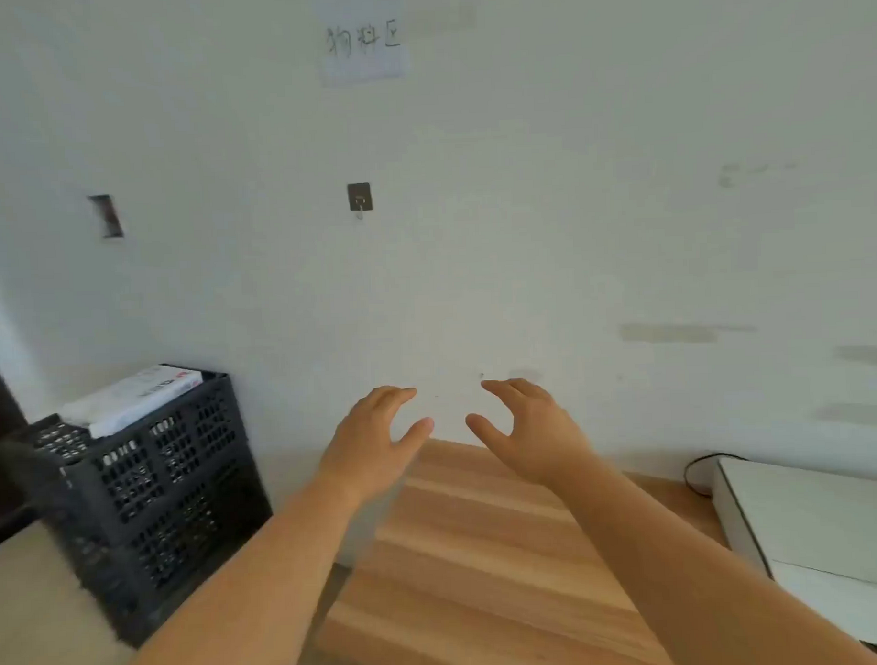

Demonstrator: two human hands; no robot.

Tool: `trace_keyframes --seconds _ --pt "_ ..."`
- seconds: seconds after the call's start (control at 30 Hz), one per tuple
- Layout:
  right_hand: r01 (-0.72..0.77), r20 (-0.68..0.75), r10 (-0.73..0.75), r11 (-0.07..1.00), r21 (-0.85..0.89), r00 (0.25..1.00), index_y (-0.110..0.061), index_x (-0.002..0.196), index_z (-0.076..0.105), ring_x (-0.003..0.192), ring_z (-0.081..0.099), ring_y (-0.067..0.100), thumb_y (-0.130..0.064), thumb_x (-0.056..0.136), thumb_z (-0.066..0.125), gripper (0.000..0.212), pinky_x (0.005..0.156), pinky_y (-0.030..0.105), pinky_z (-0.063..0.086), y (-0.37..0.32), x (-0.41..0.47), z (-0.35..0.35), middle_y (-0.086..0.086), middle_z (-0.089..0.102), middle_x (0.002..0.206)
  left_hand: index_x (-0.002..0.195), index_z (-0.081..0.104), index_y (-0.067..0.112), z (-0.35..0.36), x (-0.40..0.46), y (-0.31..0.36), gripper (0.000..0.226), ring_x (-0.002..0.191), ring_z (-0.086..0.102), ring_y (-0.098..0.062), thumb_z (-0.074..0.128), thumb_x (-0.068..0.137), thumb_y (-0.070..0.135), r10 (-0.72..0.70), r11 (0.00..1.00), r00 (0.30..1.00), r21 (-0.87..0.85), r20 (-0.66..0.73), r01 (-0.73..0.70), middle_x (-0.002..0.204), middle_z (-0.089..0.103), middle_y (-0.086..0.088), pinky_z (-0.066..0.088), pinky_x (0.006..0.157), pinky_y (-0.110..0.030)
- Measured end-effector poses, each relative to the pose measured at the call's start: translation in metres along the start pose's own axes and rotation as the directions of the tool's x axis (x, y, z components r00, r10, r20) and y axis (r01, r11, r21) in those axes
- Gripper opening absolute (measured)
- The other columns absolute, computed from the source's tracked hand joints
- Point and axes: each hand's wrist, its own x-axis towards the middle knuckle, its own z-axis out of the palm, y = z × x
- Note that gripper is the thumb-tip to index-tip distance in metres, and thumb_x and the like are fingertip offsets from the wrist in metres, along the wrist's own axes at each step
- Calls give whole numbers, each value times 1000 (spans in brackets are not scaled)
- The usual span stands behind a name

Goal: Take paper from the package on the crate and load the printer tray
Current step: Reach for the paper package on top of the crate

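- The left hand and right hand are held empty, fingers spread, above the wooden counter.
- The paper package is seen lying atop the black crate, left.
- The white printer is set at the counter's right.

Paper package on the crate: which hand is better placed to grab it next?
Left, probably. The paper package sits on the black crate at far left; the left hand hangs open nearer it. The right hand, also open and empty, would have to cross over.
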Motion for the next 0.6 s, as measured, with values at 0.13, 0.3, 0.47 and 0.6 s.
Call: trace_keyframes --seconds 0.13,0.3,0.47,0.6 --pt "114 78 -119 991 70 990 -29 141 43 135 37 13 -59 90 47 60 104 36 40 -54 46 60 -10 45 144 141 40 29 -47 -5 -65 55 135 31 -9 45 92 54 -119 992 991 36 -57 122 147 37 12 24 108 -27" --pt "240 150 -259 962 133 954 -30 142 42 137 36 14 -58 91 46 59 106 35 37 -146 89 134 -9 43 147 141 41 28 -113 -31 -161 56 137 30 -11 46 91 55 -239 967 957 55 -164 250 147 38 8 22 112 -31" --pt "324 189 -357 928 185 915 -28 143 42 136 37 16 -57 92 47 59 109 35 35 -248 114 214 -6 43 147 139 43 29 -176 -61 -264 57 136 33 -12 46 90 57 -317 938 915 57 -251 341 145 41 9 26 112 -33" --pt "346 234 -392 914 213 890 -28 142 44 134 40 17 -58 91 48 60 109 37 38 -336 125 280 -4 45 146 137 45 29 -231 -92 -353 58 134 37 -14 45 88 61 -355 918 901 88 -249 386 142 44 8 32 112 -38"
